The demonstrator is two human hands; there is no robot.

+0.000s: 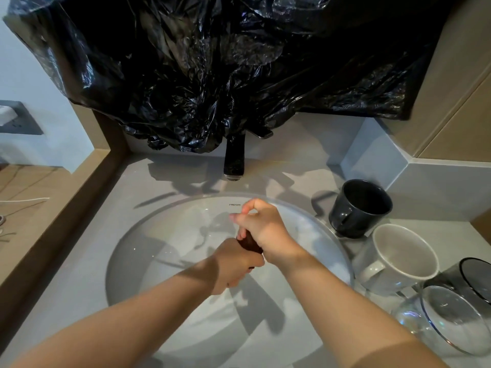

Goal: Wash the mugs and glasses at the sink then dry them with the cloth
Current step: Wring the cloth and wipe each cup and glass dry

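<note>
Over the white sink basin (164, 251), my left hand (236, 264) and my right hand (265, 229) both grip a small dark brown cloth (248, 244), mostly hidden between them. On the counter to the right stand a black mug (358, 208) and a white mug (398, 258), both tilted toward me. A clear glass (449, 320) lies on its side at the right edge, with a dark-rimmed glass (475, 277) behind it.
A black faucet (233, 160) rises behind the basin, no water visible from it. Black plastic sheeting (225, 62) covers the wall above. A wooden ledge (53, 221) borders the grey counter (300, 150) on the left, with a wall socket (16, 118) beyond.
</note>
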